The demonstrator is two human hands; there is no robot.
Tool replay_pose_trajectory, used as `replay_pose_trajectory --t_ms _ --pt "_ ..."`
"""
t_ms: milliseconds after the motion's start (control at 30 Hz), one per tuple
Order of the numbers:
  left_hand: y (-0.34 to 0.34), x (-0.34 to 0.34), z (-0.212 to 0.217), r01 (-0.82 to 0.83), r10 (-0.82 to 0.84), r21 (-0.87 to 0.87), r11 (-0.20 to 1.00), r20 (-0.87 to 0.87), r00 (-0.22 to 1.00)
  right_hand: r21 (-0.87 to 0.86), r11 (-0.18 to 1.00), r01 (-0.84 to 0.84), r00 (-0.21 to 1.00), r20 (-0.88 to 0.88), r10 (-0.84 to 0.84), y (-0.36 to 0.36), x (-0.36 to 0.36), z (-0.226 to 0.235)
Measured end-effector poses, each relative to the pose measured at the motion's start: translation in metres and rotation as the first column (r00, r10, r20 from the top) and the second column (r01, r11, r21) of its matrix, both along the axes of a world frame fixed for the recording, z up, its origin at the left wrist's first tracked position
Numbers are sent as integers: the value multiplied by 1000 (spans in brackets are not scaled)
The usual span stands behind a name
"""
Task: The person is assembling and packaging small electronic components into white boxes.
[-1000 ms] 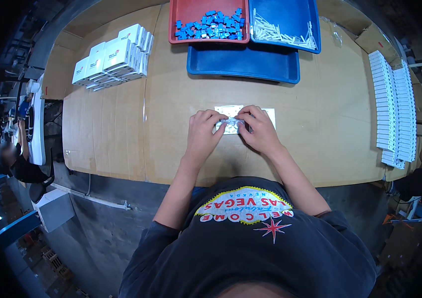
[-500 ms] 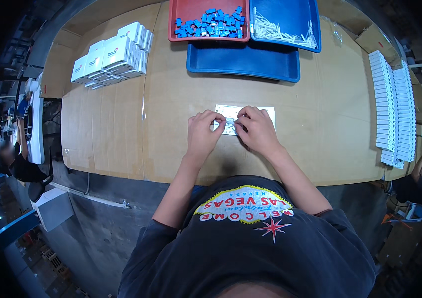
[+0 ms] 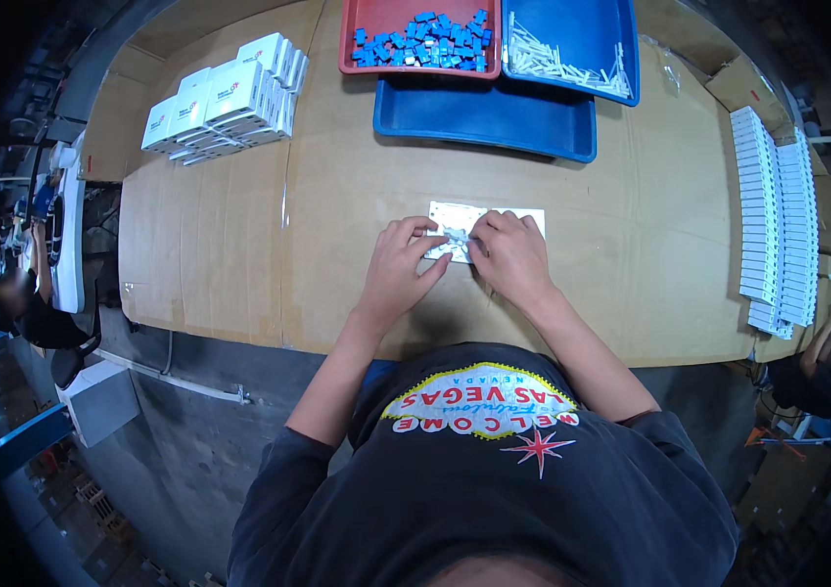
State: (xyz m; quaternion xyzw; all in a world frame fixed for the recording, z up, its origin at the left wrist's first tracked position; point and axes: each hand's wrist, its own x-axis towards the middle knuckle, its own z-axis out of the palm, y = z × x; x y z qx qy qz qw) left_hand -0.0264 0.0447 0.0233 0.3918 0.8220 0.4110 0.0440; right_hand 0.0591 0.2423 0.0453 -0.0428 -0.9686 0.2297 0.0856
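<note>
A white printed sheet [image 3: 530,217] lies flat on the cardboard-covered table in front of me. On it, between my fingertips, is a small pale, shiny piece [image 3: 456,236] whose kind I cannot make out. My left hand [image 3: 400,259] is at the sheet's left edge, with thumb and fingers apart and nothing gripped. My right hand [image 3: 513,256] rests over the right part of the sheet. Its fingers are curled and pressed together at the pale piece's right side, and they hide what they hold.
Past the sheet stand an empty-looking blue tray [image 3: 484,147], a red tray [image 3: 420,70] of blue parts, and a blue tray [image 3: 572,90] of white sticks. White boxes [image 3: 230,93] are stacked at left; more box stacks [image 3: 773,215] line the right. Other people work at both sides.
My left thumb and fingers have spread and drawn back from the pale piece, which they were pinching. My right hand stays at it. The whole view has shifted slightly.
</note>
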Motion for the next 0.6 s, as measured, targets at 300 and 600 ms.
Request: replay_pose_trajectory --t_ms 300,600 --pt "3 13 -3 -112 110 -12 994 -97 989 -131 989 68 985 -149 -87 41 -53 28" --pt "5 16 -7 -120 109 -125 985 -91 990 120 981 150 899 -430 -85 110 -214 55"
